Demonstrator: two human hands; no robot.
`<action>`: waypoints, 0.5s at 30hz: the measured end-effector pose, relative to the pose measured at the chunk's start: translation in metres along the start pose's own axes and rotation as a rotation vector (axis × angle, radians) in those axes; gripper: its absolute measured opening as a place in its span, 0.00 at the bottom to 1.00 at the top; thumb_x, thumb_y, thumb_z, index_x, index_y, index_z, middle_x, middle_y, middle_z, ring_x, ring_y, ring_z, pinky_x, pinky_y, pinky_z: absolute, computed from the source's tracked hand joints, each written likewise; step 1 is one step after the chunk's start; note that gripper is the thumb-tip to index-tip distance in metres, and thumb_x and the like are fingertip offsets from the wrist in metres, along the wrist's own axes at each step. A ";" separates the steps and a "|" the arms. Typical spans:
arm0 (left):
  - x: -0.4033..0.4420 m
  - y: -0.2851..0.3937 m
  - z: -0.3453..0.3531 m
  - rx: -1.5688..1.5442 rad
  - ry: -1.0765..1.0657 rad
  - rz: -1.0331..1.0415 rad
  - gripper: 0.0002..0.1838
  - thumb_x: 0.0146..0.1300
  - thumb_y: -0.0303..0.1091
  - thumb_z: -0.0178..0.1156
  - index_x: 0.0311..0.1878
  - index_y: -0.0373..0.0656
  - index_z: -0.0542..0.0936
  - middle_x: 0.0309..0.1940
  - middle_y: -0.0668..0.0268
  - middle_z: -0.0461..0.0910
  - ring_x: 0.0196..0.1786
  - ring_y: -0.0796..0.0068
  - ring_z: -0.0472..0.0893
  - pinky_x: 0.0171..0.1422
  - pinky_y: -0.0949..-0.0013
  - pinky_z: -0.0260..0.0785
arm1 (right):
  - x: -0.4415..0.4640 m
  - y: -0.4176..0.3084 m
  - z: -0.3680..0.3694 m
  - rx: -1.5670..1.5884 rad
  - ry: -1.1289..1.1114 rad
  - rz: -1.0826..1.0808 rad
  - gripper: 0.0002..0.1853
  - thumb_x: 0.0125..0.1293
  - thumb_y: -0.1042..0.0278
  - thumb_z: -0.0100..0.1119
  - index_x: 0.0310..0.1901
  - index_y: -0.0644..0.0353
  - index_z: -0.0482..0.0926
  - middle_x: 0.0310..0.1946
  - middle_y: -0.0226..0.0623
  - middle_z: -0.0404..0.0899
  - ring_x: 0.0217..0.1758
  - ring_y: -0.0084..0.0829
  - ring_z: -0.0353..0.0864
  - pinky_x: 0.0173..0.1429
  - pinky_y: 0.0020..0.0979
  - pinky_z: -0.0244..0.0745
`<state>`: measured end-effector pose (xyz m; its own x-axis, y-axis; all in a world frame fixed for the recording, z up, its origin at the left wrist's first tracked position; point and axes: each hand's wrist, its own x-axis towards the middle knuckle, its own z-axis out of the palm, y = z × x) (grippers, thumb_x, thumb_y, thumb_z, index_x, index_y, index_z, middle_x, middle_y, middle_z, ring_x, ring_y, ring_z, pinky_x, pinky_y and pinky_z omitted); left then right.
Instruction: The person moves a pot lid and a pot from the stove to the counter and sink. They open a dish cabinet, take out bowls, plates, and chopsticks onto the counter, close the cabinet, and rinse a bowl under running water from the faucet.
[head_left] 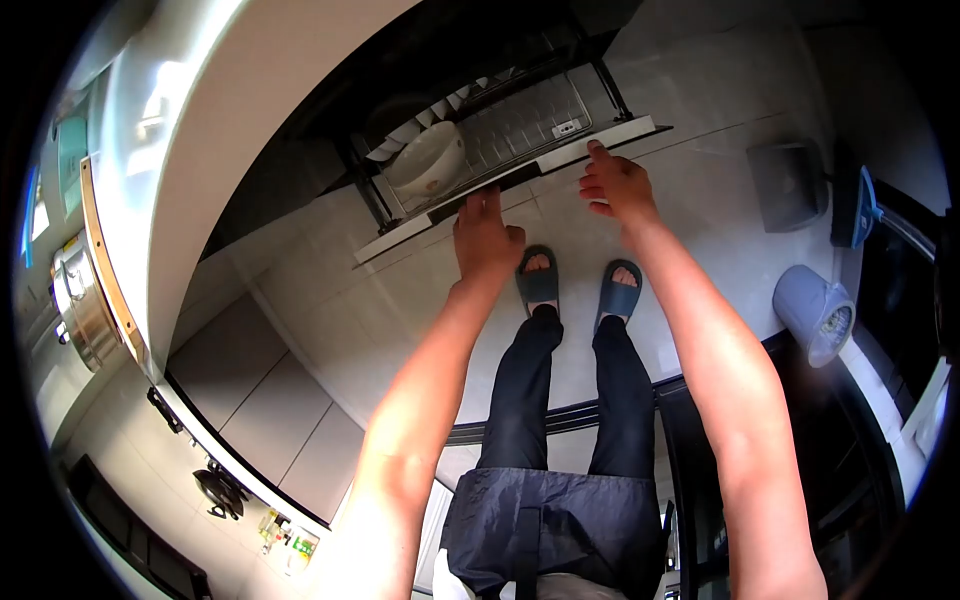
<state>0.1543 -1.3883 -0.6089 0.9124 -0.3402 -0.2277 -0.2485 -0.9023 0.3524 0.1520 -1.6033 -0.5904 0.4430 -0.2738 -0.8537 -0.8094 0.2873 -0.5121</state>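
Observation:
A pulled-out drawer with a wire rack stands below the counter. Inside it, a large pale bowl leans at the left, with several white dishes in a row behind. My left hand is at the drawer's front edge, its fingertips at the dark recess in the middle, fingers extended and holding nothing visible. To the right, my right hand is beside the front panel, fingers apart and empty, with one fingertip near the panel's top edge.
A pale counter curves along the left, with a steel pot on it. At the right are a grey bin, a dustpan and a blue-edged broom. My slippered feet stand below the drawer.

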 end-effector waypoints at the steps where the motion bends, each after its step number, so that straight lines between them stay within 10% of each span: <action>1: -0.003 0.002 0.000 0.002 0.000 -0.003 0.33 0.47 0.30 0.60 0.62 0.37 0.72 0.53 0.56 0.72 0.57 0.53 0.72 0.57 0.53 0.69 | 0.002 0.001 -0.003 0.020 -0.004 0.016 0.30 0.62 0.34 0.57 0.41 0.60 0.79 0.33 0.35 0.83 0.35 0.27 0.83 0.41 0.31 0.77; 15: -0.037 0.018 -0.004 -0.175 -0.040 -0.023 0.31 0.50 0.27 0.58 0.62 0.36 0.71 0.59 0.50 0.71 0.61 0.46 0.70 0.63 0.53 0.68 | -0.010 0.022 -0.018 -0.043 0.024 -0.022 0.21 0.65 0.53 0.58 0.22 0.61 0.76 0.17 0.35 0.77 0.17 0.25 0.75 0.22 0.27 0.70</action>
<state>0.1176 -1.3914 -0.5904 0.9025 -0.3337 -0.2724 -0.1643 -0.8512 0.4985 0.1232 -1.6109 -0.5913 0.4524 -0.3014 -0.8394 -0.8154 0.2415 -0.5262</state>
